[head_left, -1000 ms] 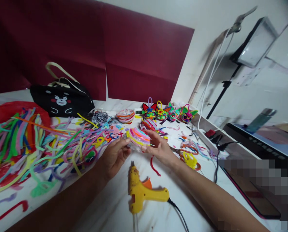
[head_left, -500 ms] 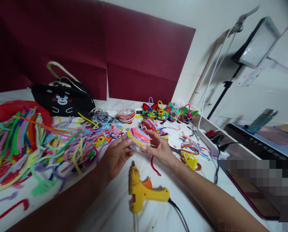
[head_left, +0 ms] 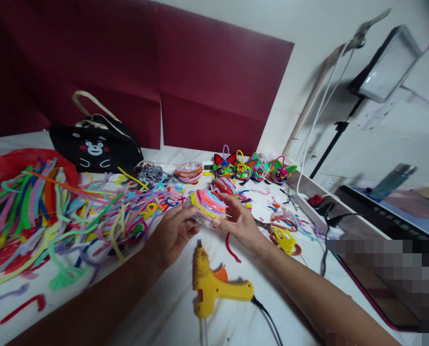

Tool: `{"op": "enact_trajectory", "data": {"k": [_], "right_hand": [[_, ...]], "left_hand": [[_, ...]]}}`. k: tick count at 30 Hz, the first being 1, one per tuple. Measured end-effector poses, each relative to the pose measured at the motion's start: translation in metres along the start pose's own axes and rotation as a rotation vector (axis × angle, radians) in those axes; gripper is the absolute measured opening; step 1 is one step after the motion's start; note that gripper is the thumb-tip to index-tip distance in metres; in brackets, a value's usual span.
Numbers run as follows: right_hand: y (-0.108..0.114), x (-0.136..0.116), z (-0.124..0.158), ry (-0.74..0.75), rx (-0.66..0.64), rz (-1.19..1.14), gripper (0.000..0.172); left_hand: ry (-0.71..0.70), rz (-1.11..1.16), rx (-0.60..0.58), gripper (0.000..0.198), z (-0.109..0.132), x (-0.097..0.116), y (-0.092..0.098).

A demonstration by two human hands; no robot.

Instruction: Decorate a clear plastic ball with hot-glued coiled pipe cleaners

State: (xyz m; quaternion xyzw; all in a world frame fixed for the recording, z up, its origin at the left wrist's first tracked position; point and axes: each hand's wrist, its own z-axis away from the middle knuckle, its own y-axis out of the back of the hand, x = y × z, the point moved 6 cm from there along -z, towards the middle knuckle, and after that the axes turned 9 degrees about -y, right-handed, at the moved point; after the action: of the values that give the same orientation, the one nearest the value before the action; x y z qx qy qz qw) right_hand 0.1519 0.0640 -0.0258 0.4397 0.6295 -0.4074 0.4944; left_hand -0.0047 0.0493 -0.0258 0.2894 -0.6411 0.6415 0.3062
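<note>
Between my two hands is a clear plastic ball half wrapped in coloured pipe cleaners (head_left: pixel 209 205), with pink, yellow, orange and white bands. My left hand (head_left: pixel 174 233) grips its left edge with thumb and fingertips. On the right side, my right hand (head_left: pixel 238 216) has the thumb in front and the fingers behind it. Just below, a yellow hot glue gun (head_left: pixel 209 283) lies on the white table, nozzle pointing away from me. A short red pipe cleaner (head_left: pixel 233 249) rests beside my right wrist.
Loose pipe cleaners (head_left: pixel 102 211) cover the left side. Behind the ball are another banded ball (head_left: pixel 189 172) and several cat-faced ornaments (head_left: pixel 225 168). Orange-handled scissors (head_left: pixel 286 226) lie at the right near a power cord (head_left: pixel 324 254). A black bag (head_left: pixel 95 146) stands at the back.
The view has shifted very slightly. Both hands keep the same hold on the banded ball, and the glue gun has not moved.
</note>
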Motion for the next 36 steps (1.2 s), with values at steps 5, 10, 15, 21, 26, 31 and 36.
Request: {"op": "enact_trajectory", "data": {"k": [5, 10, 15, 21, 26, 31, 36], "right_hand": [[-0.001, -0.003, 0.002, 0.060, -0.008, 0.018, 0.067], [-0.001, -0.002, 0.004, 0.095, 0.007, 0.047, 0.067], [-0.002, 0.000, 0.004, 0.039, 0.003, -0.009, 0.070], [-0.002, -0.004, 0.004, 0.038, 0.026, -0.005, 0.068], [-0.002, -0.004, 0.004, 0.058, 0.014, -0.018, 0.066], [-0.002, -0.004, 0.004, 0.065, 0.012, -0.022, 0.065], [-0.002, -0.003, 0.004, 0.042, 0.016, -0.011, 0.068]], "left_hand": [[-0.038, -0.052, -0.084, 0.013, 0.002, 0.005, -0.005], [-0.059, -0.088, -0.111, 0.010, 0.004, 0.006, -0.007], [-0.050, -0.065, -0.133, 0.017, 0.005, 0.003, -0.008], [-0.052, -0.030, -0.174, 0.020, 0.005, 0.004, -0.010], [-0.052, -0.038, -0.183, 0.021, 0.005, 0.006, -0.011], [-0.055, -0.049, -0.187, 0.022, 0.005, 0.004, -0.009], [-0.059, -0.052, -0.178, 0.022, 0.004, 0.004, -0.008]]}}
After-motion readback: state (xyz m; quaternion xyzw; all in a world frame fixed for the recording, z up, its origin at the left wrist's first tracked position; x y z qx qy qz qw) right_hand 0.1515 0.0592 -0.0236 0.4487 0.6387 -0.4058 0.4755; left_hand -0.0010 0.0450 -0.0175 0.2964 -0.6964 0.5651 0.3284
